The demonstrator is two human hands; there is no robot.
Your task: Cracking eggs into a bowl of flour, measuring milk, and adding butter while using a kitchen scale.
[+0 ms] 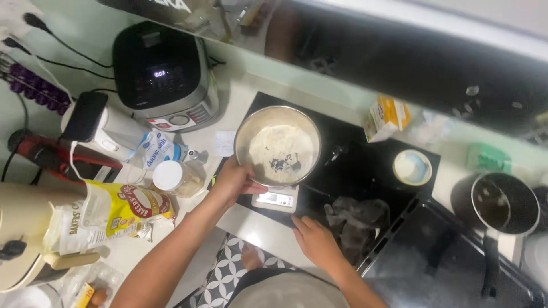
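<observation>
A metal mixing bowl (277, 146) with pale flour and a few dark bits inside sits on a small white kitchen scale (275, 199) on the black cooktop (348, 171). My left hand (235, 181) grips the bowl's near-left rim. My right hand (315, 240) rests flat on the counter edge, fingers spread, just left of a dark grey cloth (359, 219), holding nothing.
A flour bag (114, 214), a white-lidded jar (174, 178) and a black cooker (162, 74) stand at the left. A small carton (387, 117), a blue-white dish (412, 167), a dark saucepan (502, 208) and a black baking tray (439, 268) lie at the right.
</observation>
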